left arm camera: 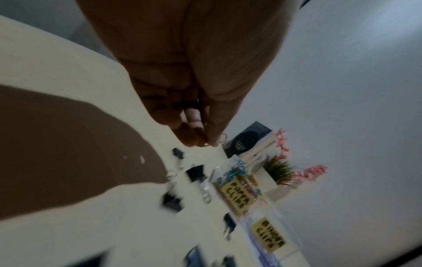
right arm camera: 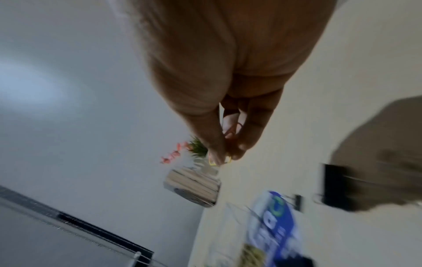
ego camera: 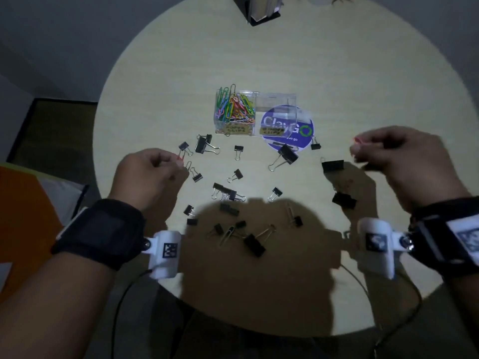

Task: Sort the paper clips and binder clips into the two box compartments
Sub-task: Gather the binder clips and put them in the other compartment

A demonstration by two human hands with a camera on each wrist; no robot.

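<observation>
A clear two-compartment box [ego camera: 255, 94] stands at the table's middle. Its left compartment [ego camera: 234, 108], labelled paper clips [left arm camera: 238, 196], is full of coloured paper clips; the right one [ego camera: 276, 103], labelled binder clips [left arm camera: 268, 234], looks empty. Several black binder clips [ego camera: 287, 154] lie scattered in front of the box. A silver paper clip [ego camera: 228, 234] lies among them in shadow. My left hand [ego camera: 176, 160] hovers left of the scatter, pinching a red-orange paper clip [left arm camera: 223, 138]. My right hand [ego camera: 359, 149] is raised at the right, pinching a red clip [right arm camera: 231, 133] and a yellow clip [right arm camera: 213, 163].
A round blue sticker [ego camera: 300, 128] lies under the box's right end. A stand of books [ego camera: 264, 9] and a potted plant with pink flowers [left arm camera: 279, 170] sit at the table's far edge. The head's shadow covers the near table. Cables hang off the front edge.
</observation>
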